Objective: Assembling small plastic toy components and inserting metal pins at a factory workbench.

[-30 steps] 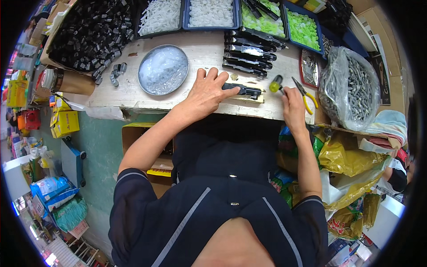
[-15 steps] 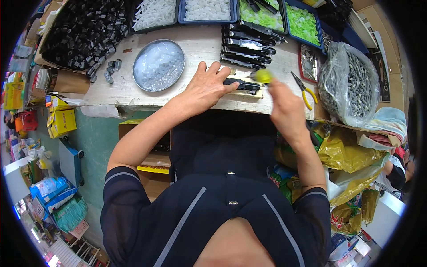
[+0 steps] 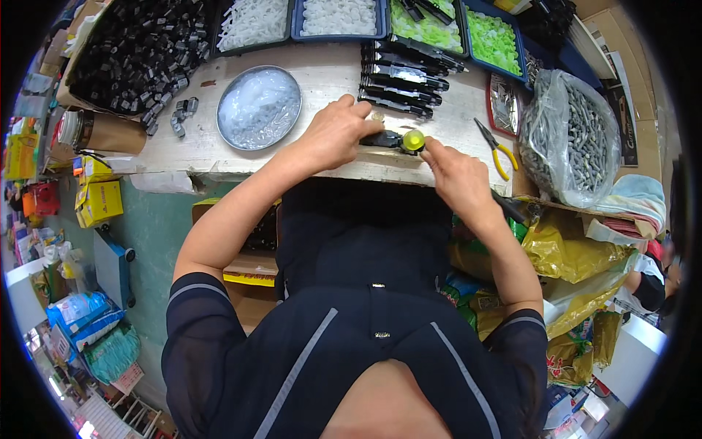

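My left hand [image 3: 340, 135] is closed at the near edge of the worktable, its fingertips pinching one end of a black plastic part [image 3: 382, 138]. In my right hand [image 3: 462, 178] is a hammer [image 3: 414, 140] with a round yellow-green head, its black handle sticking out below my palm. The hammer head sits over the right end of the black part and hides it. Just beyond my hands lies a row of several similar black parts [image 3: 406, 73]. To the left of my left hand stands a round metal dish [image 3: 221, 121] with clear plastic wrap and pale contents.
Yellow-handled pliers [image 3: 503, 155] lie right of my right hand, beside a clear bag [image 3: 574, 139] of grey pieces. Trays of white pieces [image 3: 340, 18] and green pieces [image 3: 493, 40] line the back. A box of black pieces [image 3: 139, 55] stands far left.
The hammer head has moved left and down onto the black part's right end, my right hand following. My left hand's spread fingers have drawn together around the part's left end.
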Motion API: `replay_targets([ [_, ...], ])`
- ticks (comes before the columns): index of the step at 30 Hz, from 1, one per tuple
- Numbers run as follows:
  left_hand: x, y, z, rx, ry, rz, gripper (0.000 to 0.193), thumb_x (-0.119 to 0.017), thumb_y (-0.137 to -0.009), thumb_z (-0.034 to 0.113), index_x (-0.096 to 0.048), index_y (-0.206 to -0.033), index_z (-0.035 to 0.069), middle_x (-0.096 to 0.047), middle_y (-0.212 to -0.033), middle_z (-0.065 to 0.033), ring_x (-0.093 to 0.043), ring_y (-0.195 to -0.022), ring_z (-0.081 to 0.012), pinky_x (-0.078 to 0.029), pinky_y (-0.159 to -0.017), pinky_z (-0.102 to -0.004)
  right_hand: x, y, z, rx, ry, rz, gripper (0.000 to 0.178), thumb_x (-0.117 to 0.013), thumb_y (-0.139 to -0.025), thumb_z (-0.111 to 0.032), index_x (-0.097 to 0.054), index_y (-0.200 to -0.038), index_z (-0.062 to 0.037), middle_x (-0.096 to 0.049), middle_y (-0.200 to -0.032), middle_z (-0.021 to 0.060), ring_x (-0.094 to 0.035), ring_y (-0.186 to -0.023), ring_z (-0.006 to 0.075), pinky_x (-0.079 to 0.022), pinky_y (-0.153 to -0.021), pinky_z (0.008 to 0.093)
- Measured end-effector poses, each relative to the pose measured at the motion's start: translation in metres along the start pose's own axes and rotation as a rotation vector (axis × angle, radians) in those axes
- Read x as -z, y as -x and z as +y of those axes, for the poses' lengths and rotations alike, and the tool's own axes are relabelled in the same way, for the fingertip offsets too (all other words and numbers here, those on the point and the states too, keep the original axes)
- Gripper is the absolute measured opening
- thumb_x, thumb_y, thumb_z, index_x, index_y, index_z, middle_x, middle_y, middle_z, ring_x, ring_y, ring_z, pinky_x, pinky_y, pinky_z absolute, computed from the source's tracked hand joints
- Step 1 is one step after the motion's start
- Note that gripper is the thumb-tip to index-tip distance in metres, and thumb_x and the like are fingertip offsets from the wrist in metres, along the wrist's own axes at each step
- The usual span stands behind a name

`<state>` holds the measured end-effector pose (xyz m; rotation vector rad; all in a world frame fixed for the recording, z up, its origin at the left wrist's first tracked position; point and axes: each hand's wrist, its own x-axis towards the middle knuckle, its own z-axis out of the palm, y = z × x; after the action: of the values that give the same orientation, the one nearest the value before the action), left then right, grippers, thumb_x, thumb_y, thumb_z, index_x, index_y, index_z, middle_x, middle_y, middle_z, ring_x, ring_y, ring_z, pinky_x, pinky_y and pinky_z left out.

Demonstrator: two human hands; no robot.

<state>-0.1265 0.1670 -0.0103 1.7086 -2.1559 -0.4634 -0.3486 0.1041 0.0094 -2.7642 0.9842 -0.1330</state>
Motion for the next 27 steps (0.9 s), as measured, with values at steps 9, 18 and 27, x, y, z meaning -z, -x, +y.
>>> replay_targets([
  [9, -0.012, 0.007, -0.007, 0.124, 0.175, 0.253, 0.059, -0.061, -0.059, -0.005, -0.053, -0.117, 0.008, -0.057, -0.079, -0.0085, -0.05, -0.079, -0.0275, -0.043, -0.072, -0.0377, -0.01, -0.023, -0.031, 0.043, 0.014, 0.002, 0.017, -0.05, -0.083, -0.011, -0.053, -0.1, -0.0084, -0.063, -0.078, 0.0139, -0.06, -0.061, 0.033, -0.047, -0.053, 0.0428],
  [18, -0.053, 0.036, 0.018, 0.128, -0.126, 0.76, 0.037, -0.062, -0.064, -0.001, -0.058, -0.101, 0.006, -0.058, -0.092, -0.0045, -0.05, -0.082, -0.0233, -0.034, -0.074, -0.0371, 0.003, -0.067, -0.02, -0.01, -0.017, -0.142, 0.018, -0.048, -0.088, -0.022, -0.056, -0.099, -0.0087, -0.058, -0.068, 0.0219, -0.056, -0.065, 0.0425, -0.042, -0.057, 0.0509],
  [27, -0.087, 0.042, 0.045, -0.007, -0.139, 0.673, 0.026, -0.054, -0.073, 0.008, -0.061, -0.097, 0.0, -0.056, -0.113, -0.0125, -0.051, -0.11, -0.0268, -0.036, -0.09, -0.0398, -0.01, -0.064, -0.049, 0.18, -0.128, -0.049, 0.012, -0.051, -0.083, -0.015, -0.054, -0.091, -0.007, -0.062, -0.072, 0.0178, -0.059, -0.063, 0.0384, -0.046, -0.055, 0.046],
])
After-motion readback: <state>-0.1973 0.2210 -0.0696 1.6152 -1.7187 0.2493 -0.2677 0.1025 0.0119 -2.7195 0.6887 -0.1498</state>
